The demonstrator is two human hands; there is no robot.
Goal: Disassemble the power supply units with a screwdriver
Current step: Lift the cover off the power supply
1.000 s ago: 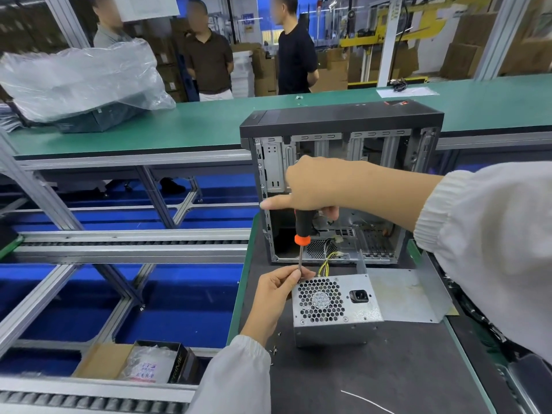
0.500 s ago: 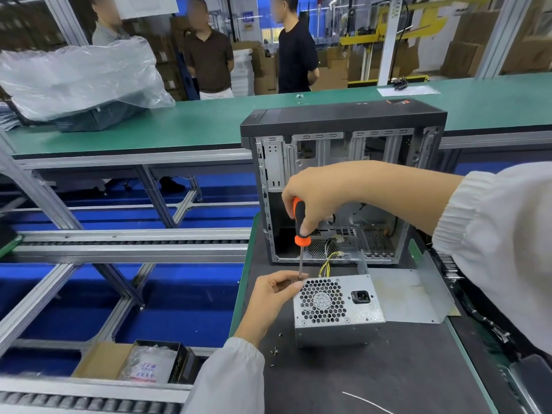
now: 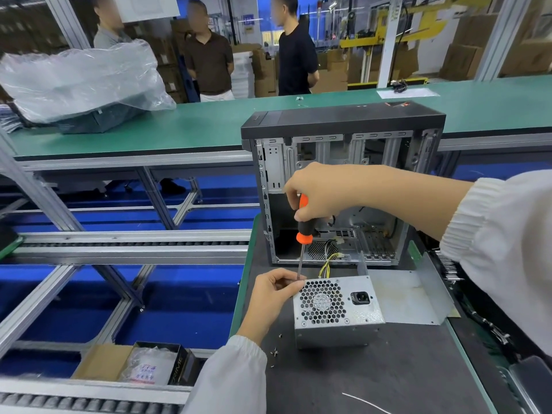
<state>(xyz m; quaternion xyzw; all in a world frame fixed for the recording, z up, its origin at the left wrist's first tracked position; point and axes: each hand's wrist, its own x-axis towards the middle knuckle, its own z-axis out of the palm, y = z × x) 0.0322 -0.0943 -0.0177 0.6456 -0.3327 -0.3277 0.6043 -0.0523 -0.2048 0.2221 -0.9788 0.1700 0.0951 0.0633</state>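
While right hand (image 3: 321,194) grips screwdriver (image 3: 304,231), left hand (image 3: 274,289) seemingly pinches shaft

Bright, even light falls from overhead and the shadows stay soft and short. The plastic bag (image 3: 80,79) at far left catches white glare, and the power supply (image 3: 337,309) shows a dull sheen on its metal top. The wide lens bends straight rails at the left and right edges. The near white sleeve (image 3: 504,252) on the right is soft, and the faces of the people (image 3: 209,61) far behind are blurred.
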